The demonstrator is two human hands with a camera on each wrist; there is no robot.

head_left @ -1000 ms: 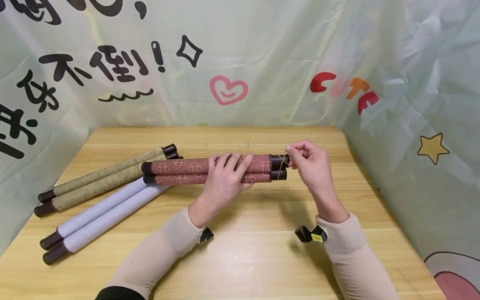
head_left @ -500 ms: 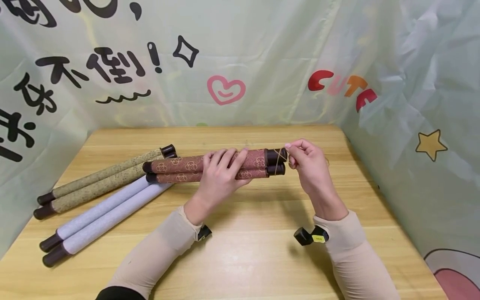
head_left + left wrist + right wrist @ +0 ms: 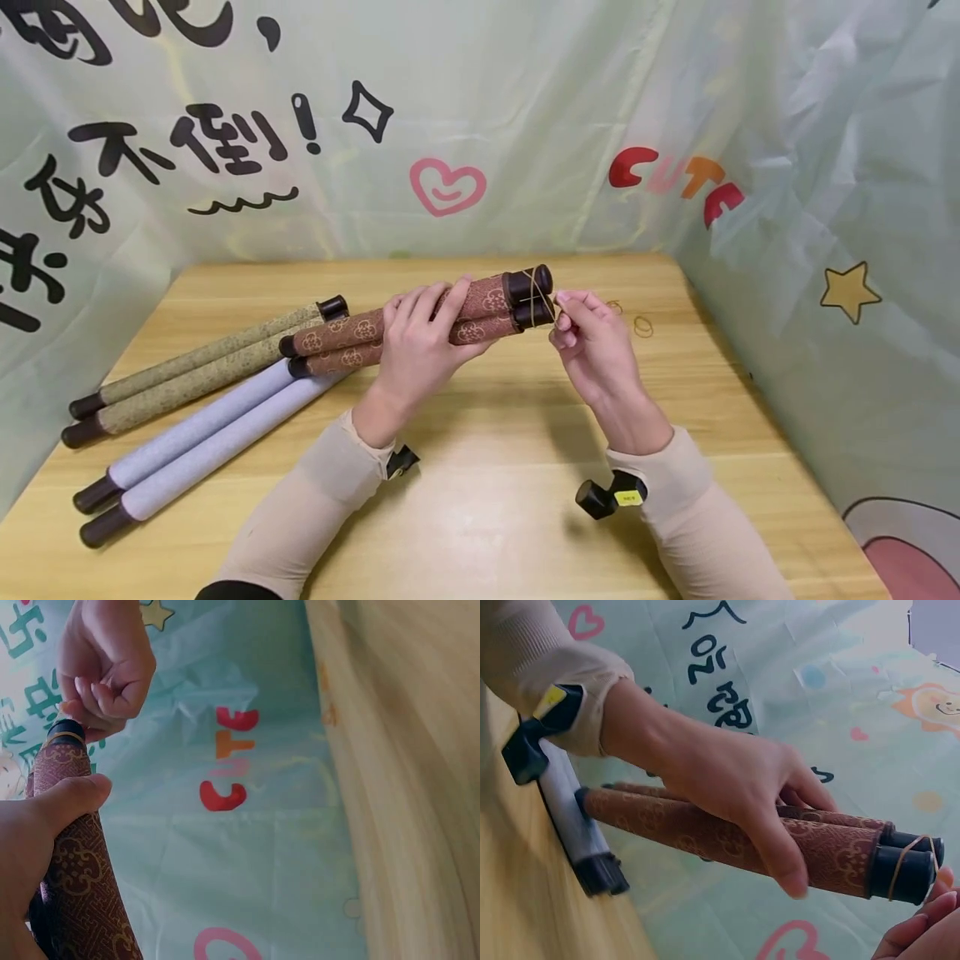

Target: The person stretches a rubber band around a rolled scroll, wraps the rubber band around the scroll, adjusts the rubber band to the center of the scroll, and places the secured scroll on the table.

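Note:
A reddish-brown scroll point(image 3: 483, 304), rolled from both ends into two parallel rolls, is raised off the table at its right end. My left hand point(image 3: 420, 342) grips it around the middle, thumb along the near side in the left wrist view. A thin tan rubber band point(image 3: 533, 293) loops around the dark knobs point(image 3: 907, 874) at the right end. With thumb and fingertips my right hand point(image 3: 600, 354) pinches that band just off the knobs. The scroll's left end lies by the pale blue scroll point(image 3: 217, 446).
An olive patterned scroll point(image 3: 202, 371) lies beyond the pale blue one on the left of the wooden table point(image 3: 480, 517). Loose rubber bands point(image 3: 643, 326) lie behind my right hand. Printed cloth walls point(image 3: 540, 167) enclose the back and sides.
The scroll's right end has risen and swung away from me, tilting it. My right hand has shifted slightly left, still pinching the band. Loose bands behind it have come into view.

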